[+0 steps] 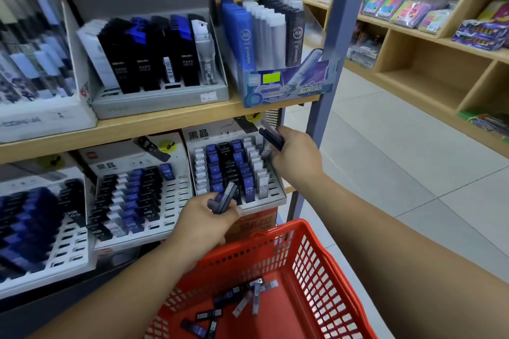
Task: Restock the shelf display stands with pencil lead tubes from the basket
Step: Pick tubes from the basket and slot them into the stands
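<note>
Gripped a bundle of lead tubes (224,198) in the left hand (201,224), fingers curled round them, just in front of the slotted display stand (275,192) on the lower shelf. Clutched another dark bundle (271,135) in the right hand (296,157), raised at that stand's far right corner, close under the wooden shelf board (154,124). Hemmed in on the right by the blue upright post (327,69), overhead by the blue carton (286,82). Saw more loose tubes (248,297) scattered in the red basket (325,261), nearest of all. Found open tiled floor (385,146) to the right.
</note>
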The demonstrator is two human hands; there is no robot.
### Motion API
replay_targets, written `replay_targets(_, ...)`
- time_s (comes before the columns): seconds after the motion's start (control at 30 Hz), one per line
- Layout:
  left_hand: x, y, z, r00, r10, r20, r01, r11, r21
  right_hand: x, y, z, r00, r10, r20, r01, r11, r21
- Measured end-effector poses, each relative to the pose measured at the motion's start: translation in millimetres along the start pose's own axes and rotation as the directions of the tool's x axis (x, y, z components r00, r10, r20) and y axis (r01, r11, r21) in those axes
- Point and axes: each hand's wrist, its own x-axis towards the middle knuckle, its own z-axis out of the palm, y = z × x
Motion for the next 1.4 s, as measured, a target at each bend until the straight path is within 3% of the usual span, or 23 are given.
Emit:
replay_targets(0.1,-1.6,9.4,-3.0,0.998,-0.051,0.036,0.056,0.990,-0.133,10.4,-0.8,4.0,0.998,0.066,0.020,-0.069,0.977,0.202)
replay_targets(0.2,-4.3,20.2,-5.7,0.994,-0.046,0.103,0.070,0.966,-0.250,14.7,-3.7,11.0,0.989,0.141,0.033,-0.141,0.888,0.438)
replay_targets(0.33,-7.5,27.7,-10.4,0.988,-0.044,0.145,0.091,0.939,-0.332,18.5,-4.9,19.0,0.982,0.184,0.036,-0.173,0.817,0.551)
replay_targets(0.43,-7.4,27.8,-15.1,0.985,-0.062,0.161,0.119,0.920,-0.374,24.0,-3.8,20.5,0.991,0.129,0.042,-0.132,0.852,0.506)
replay_targets(0.6,-4.5,27.9,-22.4,0.970,-0.117,0.212,0.201,0.876,-0.438,28.4,-1.8,17.7,0.998,-0.041,0.047,0.030,0.978,0.207)
replay_targets(0.87,-5.0,30.1,-31.4,0.945,-0.126,0.303,0.264,0.840,-0.474,28.9,-5.6,6.5,0.978,-0.157,0.133,0.163,0.986,-0.029)
replay_targets(1.03,-4.8,30.3,-34.4,0.941,-0.126,0.314,0.281,0.807,-0.519,31.7,-7.4,9.5,0.992,-0.069,0.104,0.064,0.996,0.055)
replay_targets(1.2,-9.0,32.0,-38.4,0.936,-0.104,0.337,0.272,0.821,-0.501,21.3,-5.2,18.9,0.986,0.132,0.099,-0.158,0.931,0.329)
replay_targets(1.4,-13.2,30.6,-44.6,0.950,-0.079,0.303,0.206,0.887,-0.412,12.1,-10.9,8.3,0.996,0.088,0.028,-0.093,0.934,0.346)
